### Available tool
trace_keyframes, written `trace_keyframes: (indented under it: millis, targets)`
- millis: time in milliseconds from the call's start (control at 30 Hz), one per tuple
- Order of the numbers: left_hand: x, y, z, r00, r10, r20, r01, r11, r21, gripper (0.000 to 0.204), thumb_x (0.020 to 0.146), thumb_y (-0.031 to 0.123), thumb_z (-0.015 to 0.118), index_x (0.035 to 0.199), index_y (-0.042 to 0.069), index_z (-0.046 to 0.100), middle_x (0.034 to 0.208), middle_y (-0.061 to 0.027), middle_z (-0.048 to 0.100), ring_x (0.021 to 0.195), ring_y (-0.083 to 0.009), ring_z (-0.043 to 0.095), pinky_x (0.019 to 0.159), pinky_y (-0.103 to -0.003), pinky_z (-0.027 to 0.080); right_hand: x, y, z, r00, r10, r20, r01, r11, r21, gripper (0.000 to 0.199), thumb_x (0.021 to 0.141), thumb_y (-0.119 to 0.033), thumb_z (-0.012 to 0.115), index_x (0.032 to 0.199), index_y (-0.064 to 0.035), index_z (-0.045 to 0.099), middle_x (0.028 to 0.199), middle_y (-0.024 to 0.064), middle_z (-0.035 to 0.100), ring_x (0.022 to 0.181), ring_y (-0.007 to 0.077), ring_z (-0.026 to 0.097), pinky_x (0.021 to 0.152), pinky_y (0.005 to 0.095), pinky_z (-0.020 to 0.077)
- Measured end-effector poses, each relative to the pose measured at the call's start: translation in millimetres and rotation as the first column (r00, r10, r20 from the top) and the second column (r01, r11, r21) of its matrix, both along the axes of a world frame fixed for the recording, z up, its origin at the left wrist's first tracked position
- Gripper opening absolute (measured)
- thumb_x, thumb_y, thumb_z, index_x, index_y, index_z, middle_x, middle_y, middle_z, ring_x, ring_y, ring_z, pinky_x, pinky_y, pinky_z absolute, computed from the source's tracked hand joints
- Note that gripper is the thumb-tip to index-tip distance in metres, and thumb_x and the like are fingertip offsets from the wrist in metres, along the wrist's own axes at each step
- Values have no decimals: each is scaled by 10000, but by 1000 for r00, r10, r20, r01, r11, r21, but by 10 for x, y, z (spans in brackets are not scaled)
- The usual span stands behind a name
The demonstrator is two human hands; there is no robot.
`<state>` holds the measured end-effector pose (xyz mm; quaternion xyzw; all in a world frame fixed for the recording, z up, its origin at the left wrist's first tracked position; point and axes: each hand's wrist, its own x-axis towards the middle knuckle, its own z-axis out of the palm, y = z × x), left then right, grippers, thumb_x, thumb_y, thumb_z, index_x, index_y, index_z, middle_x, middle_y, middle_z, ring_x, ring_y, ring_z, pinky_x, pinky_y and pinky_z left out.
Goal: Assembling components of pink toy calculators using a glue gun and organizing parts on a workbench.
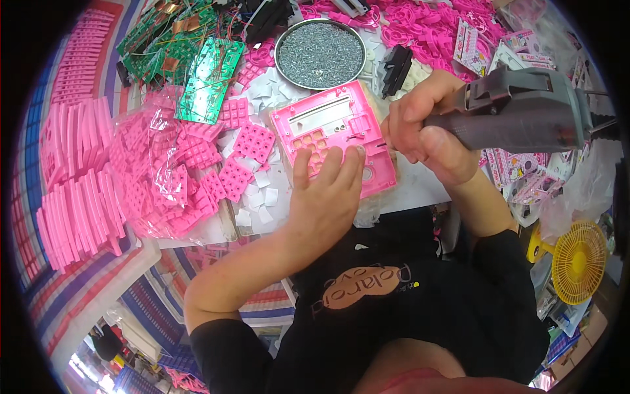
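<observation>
A pink plastic casing [336, 135] lies tilted on the table in front of me, inner side up, with square holes and a long silvery strip window. My left hand [326, 187] rests on its lower part, fingers stretched out over the square holes. My right hand [430, 125] is wrapped round a grey electric screwdriver [518, 108], held sideways above the casing's right side. The tool's dark tip [379, 145] is at the casing's right part; I cannot tell whether it touches a screw.
A round metal dish of small screws [320, 52] stands behind the casing. To the left are pink rubber keypads [187, 177], green circuit boards [209, 80] and stacked pink panels [82, 217]. Pink parts [420, 29] heap at the back right; a yellow fan [579, 262] stands at the right.
</observation>
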<state>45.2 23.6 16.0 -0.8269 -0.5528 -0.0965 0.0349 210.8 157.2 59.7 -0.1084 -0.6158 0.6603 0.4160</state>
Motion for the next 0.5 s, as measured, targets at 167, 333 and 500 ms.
trace_keyframes:
  millis: [167,333,500]
  targets:
    - [43,10,-1,1000,-4,1,4,999,-42,468,817,156,597,1266,35,648,1285,-50,579,1195,-204,523,1096,-549,292,36,26,-25,1000,-16,2,16,1000,-8,283,981,-253,654,1081,-56,478,629,11,484,532,92,436,538,292,399]
    - [-212,197,60,982,-177,59,183,977,-109,456,834,154,592,1277,58,646,1282,-46,578,1227,-210,518,1080,-536,302,-21,7,-44,1000,-1,-29,1,1000,-13,286,979,-246,654,1081,-50,473,644,22,482,529,104,436,531,290,401]
    - [-121,52,-23,998,-39,43,41,997,-58,464,842,150,598,1296,64,633,1277,-37,579,1265,-220,497,1076,-548,298,-38,-6,-22,1000,16,-24,-16,1000,4,294,979,-237,652,1095,-47,460,660,27,487,524,107,437,523,288,405]
